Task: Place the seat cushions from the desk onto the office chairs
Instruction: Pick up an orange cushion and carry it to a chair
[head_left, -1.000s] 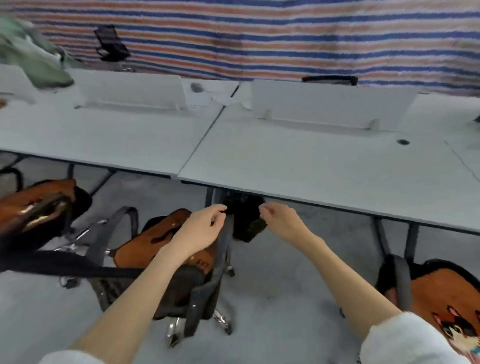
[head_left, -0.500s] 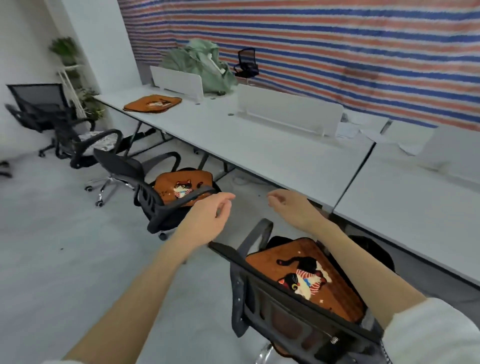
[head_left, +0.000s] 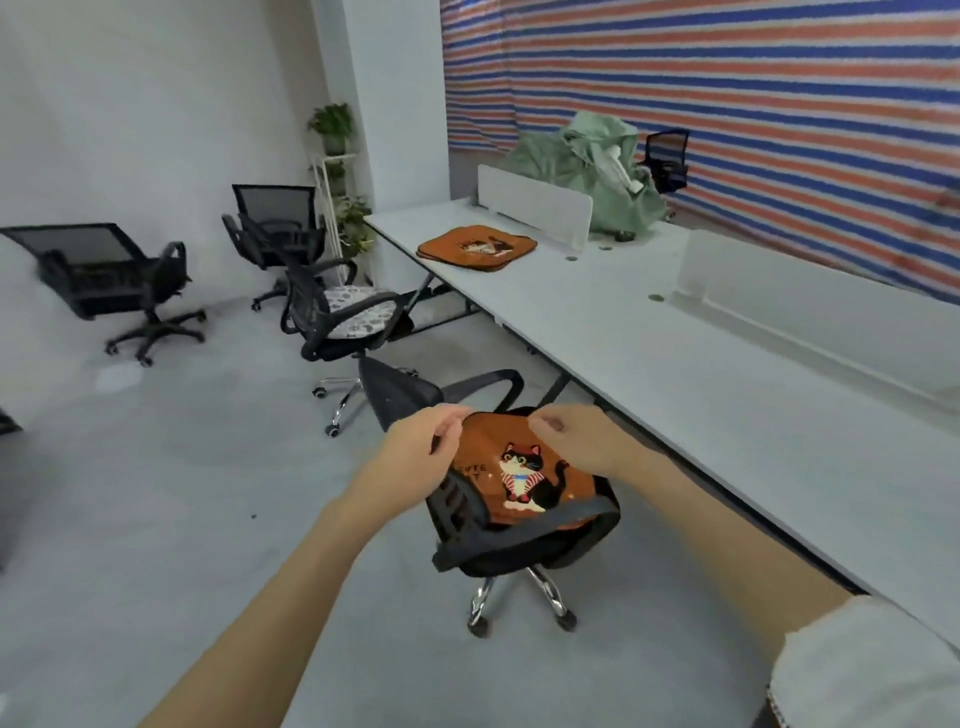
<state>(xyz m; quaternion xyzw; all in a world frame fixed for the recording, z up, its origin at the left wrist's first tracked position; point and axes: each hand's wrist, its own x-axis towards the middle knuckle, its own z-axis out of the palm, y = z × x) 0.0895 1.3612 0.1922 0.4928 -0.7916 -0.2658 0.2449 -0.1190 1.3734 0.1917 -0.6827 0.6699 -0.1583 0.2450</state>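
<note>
Both hands, the left hand (head_left: 415, 447) and right hand (head_left: 576, 439), hover loosely curled and empty above the near office chair (head_left: 498, 540), which already holds a cat cushion (head_left: 524, 478). The remaining seat cushions (head_left: 477, 247) lie stacked flat on the counter (head_left: 649, 353), well beyond that chair, slightly nearer the right hand; their long axis is unclear.

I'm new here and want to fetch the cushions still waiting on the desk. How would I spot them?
Follow the long white desk to its far end, by the first low divider. The orange cushions lie flat there, the only ones on a desk rather than a chair.
</note>
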